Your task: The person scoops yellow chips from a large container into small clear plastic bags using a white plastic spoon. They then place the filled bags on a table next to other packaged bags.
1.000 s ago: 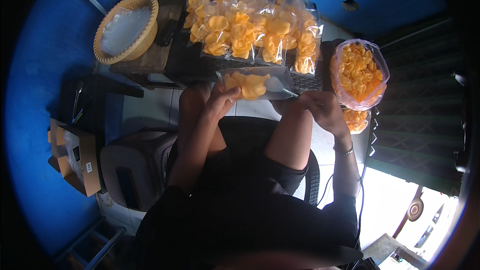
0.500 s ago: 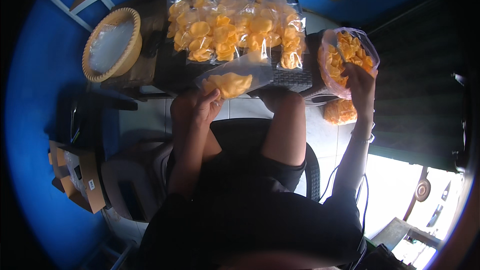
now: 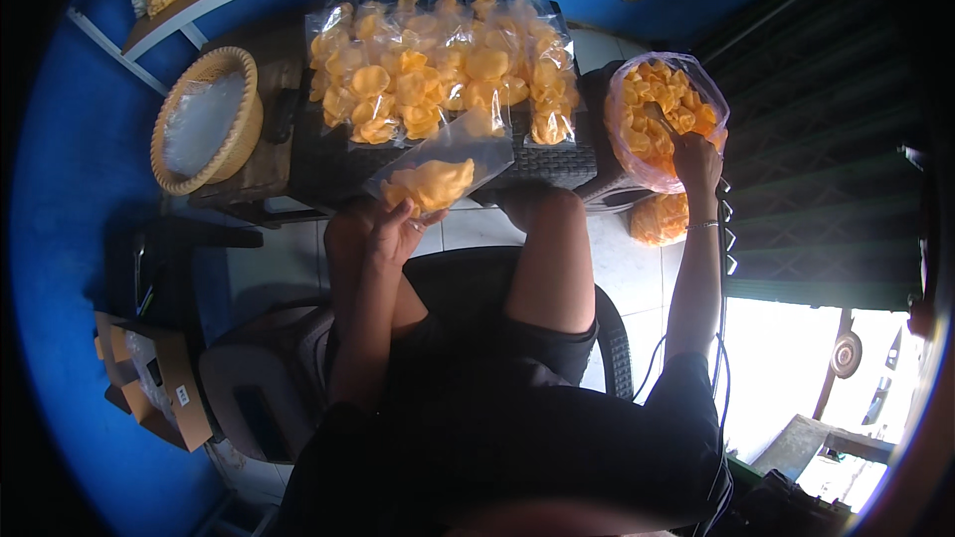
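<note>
My left hand [image 3: 400,232] grips the lower end of a clear plastic bag [image 3: 487,154], above my left knee. Orange crackers [image 3: 430,184] lie in the bag's lower part, and its upper end rests toward the packed bags. My right hand [image 3: 699,161] reaches into a large pinkish see-through sack [image 3: 625,154] full of orange crackers [image 3: 662,89]. Its fingers are closed around a thin, long utensil [image 3: 660,117], whose tip is among the crackers; its exact kind is hard to make out.
Several filled cracker bags [image 3: 413,89] lie in rows on the dark woven table [image 3: 547,167]. A wicker basket [image 3: 256,119] with clear plastic bags stands at the left. Another cracker bag [image 3: 660,221] sits below the sack. An open cardboard box [image 3: 179,393] stands lower left.
The whole view has shifted slightly. My right hand has turned within the sack, with the utensil now pointing more to the left. My left hand still holds the bag.
</note>
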The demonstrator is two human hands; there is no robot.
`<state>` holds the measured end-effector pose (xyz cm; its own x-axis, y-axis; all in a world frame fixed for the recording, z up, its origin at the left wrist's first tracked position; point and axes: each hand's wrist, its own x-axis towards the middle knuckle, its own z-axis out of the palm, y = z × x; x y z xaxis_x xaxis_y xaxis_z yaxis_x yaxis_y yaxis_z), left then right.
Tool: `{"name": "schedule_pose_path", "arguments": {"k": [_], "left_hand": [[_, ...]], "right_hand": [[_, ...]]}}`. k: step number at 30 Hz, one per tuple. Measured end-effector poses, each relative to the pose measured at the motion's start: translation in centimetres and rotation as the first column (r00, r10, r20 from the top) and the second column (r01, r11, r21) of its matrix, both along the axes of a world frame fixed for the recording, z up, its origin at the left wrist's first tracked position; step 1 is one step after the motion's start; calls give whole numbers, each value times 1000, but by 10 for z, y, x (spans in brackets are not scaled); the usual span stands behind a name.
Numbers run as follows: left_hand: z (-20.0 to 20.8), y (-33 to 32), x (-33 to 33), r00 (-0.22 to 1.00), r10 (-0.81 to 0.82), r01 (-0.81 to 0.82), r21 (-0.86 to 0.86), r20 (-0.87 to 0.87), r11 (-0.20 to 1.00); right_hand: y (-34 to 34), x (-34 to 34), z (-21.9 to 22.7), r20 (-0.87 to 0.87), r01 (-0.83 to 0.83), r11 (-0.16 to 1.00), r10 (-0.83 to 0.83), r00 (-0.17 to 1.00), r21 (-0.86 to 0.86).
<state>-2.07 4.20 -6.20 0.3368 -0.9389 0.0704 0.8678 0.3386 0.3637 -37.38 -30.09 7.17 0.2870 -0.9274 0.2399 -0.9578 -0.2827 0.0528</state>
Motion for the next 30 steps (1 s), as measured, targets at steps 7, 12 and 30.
{"name": "schedule_pose_path", "arguments": {"k": [7,12,30], "left_hand": [[5,1,3,999,-26,28,28,-40,999],[6,-1,0,1000,7,-6,44,-18,999],[19,2,-2,1000,16,-17,56,23,998]], "right_hand": [[11,10,9,10,44,996,-43,999,-78],[19,11,26,76,62,976,-47,996,-210],[139,85,93,683,-515,748,114,722,419]]}}
